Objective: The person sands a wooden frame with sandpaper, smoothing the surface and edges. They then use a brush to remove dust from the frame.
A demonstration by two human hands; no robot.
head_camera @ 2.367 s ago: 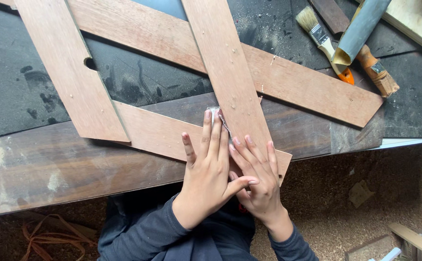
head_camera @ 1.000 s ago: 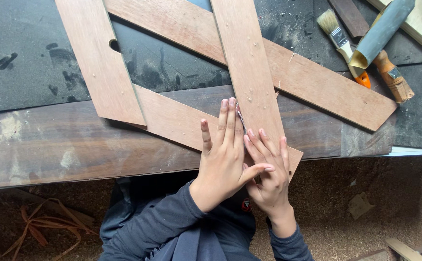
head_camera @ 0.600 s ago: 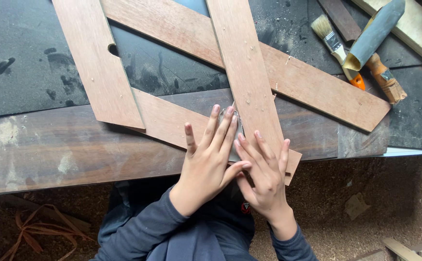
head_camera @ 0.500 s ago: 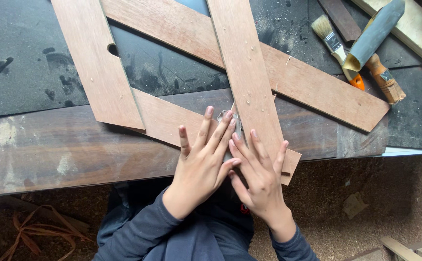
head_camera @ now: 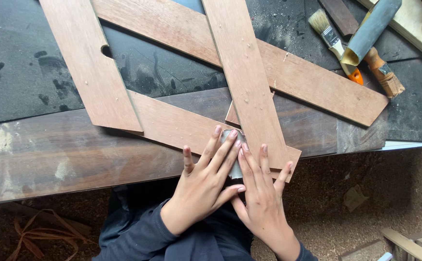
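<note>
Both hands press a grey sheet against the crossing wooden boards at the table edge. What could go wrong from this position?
1. The left hand and right hand press the grey sheet beside the upright board; its edge might scrape or splinter the fingers.
2. The boards seem loose, with no clamp visible, so they may shift.
3. The lower board ends near the table edge and could tip.
</note>
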